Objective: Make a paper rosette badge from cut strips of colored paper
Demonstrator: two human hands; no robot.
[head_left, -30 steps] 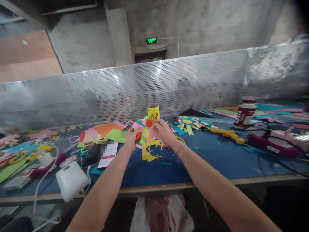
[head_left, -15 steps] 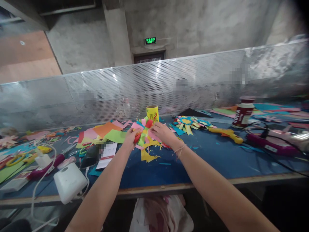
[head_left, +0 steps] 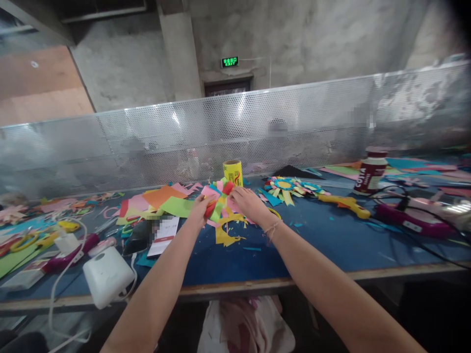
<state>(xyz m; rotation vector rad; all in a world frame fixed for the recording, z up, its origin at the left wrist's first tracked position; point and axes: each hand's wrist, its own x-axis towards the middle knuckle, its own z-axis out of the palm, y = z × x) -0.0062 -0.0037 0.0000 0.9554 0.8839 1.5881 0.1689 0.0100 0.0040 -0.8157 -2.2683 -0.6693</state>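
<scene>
My left hand [head_left: 199,208] is closed on the left side of a multicoloured paper flower [head_left: 222,200] with red, green, yellow, pink and blue strips. At its right side, my right hand [head_left: 246,200] has its fingers bent and pressed together on a red strip; the fingertips are partly hidden. Just below the flower lies a cut yellow paper scrap [head_left: 223,237] on the blue tabletop. Behind my hands a yellow cardboard tube [head_left: 233,171] stands upright. To the right rests another paper rosette [head_left: 285,185] with a yellow centre.
A yellow glue gun [head_left: 346,203], a coffee bottle [head_left: 371,171] and a purple power strip [head_left: 414,219] with black cables are on the right. Coloured paper sheets [head_left: 162,197], a phone [head_left: 164,237] and a white charger box [head_left: 108,277] lie left. A perforated metal screen [head_left: 221,122] runs behind.
My right hand's fingers have shifted slightly at the red strip. The flower and my left hand stay in nearly the same place.
</scene>
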